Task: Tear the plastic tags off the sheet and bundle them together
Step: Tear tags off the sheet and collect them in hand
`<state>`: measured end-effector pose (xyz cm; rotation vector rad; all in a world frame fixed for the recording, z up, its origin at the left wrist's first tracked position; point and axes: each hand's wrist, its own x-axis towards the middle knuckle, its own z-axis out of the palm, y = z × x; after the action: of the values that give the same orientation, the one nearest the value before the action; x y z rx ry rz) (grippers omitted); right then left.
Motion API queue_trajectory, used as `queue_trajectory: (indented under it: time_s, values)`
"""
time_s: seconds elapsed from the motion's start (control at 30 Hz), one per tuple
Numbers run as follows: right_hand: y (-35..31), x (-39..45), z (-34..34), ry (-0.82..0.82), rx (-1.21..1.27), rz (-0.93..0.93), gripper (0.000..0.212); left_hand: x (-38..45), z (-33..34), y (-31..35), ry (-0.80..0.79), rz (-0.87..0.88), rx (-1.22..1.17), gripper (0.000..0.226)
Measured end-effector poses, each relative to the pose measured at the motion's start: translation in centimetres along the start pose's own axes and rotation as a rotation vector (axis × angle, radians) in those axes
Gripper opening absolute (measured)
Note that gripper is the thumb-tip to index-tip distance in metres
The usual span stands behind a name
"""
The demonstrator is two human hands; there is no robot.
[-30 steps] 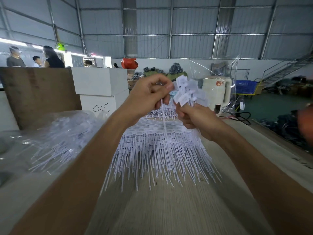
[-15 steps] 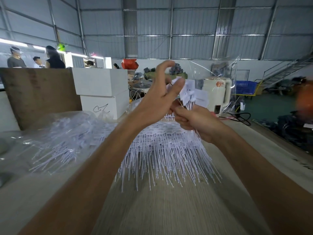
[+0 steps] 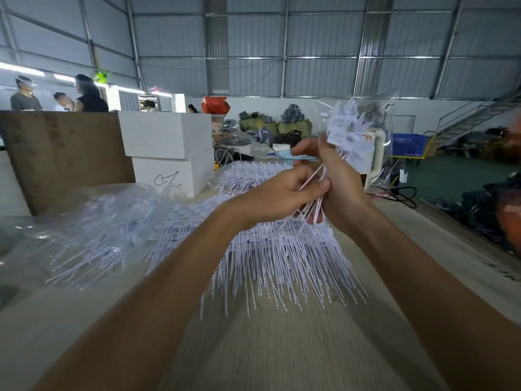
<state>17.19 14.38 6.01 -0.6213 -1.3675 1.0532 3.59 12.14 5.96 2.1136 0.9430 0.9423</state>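
My right hand (image 3: 338, 179) grips a bundle of white plastic tags (image 3: 345, 131) by their stems, the flat tag heads fanning out above my fingers and the thin tails sticking out below. My left hand (image 3: 282, 193) pinches the stems of that same bundle just left of my right palm. Both hands are raised above a sheet of white tags (image 3: 270, 249) lying spread on the table (image 3: 282, 356), its long tails pointing toward me.
A clear plastic bag with more tags (image 3: 84, 235) lies on the left. White boxes (image 3: 169, 148) and a brown board (image 3: 62, 153) stand behind it. Another clear bag (image 3: 389, 153) stands at the back right. People stand far left.
My right hand has lifted the bundle higher and to the right. My left hand has dropped from the tag heads to pinch the stems lower down.
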Motion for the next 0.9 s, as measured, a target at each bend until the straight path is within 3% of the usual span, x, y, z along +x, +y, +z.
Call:
queue_trajectory:
  time_s: [0.2, 0.4, 0.53, 0.63, 0.7, 0.8, 0.9]
  values:
    - [0.2, -0.2, -0.5, -0.088, -0.151, 0.014, 0.046, -0.2, 0.6, 0.3, -0.060, -0.025, -0.335, 0.017]
    - [1.2, -0.3, -0.7, -0.130, -0.116, 0.034, 0.049, 0.2, 1.4, 0.4, 0.010, -0.124, -0.399, 0.015]
    - [2.3, -0.1, -0.7, -0.141, -0.084, 0.052, 0.050, 0.5, 1.1, 0.3, 0.096, -0.195, -0.300, 0.015]
    - [3.3, -0.4, -0.2, -0.215, -0.099, 0.059, 0.061, 0.4, 0.0, 0.8, 0.258, -0.193, -0.110, 0.019]
    - [4.3, -1.0, 0.6, -0.290, -0.148, 0.039, 0.052, -0.2, -1.1, 1.3, 0.376, -0.178, -0.017, 0.020]
    - [6.4, -2.4, 1.8, -0.350, -0.280, -0.040, 0.038, -1.8, -2.8, 1.4, 0.495, -0.205, -0.001, 0.027]
    - [9.0, -4.4, 2.8, -0.425, -0.616, -0.186, 0.043, -4.6, -4.3, 0.8, 0.523, -0.250, 0.062, 0.027]
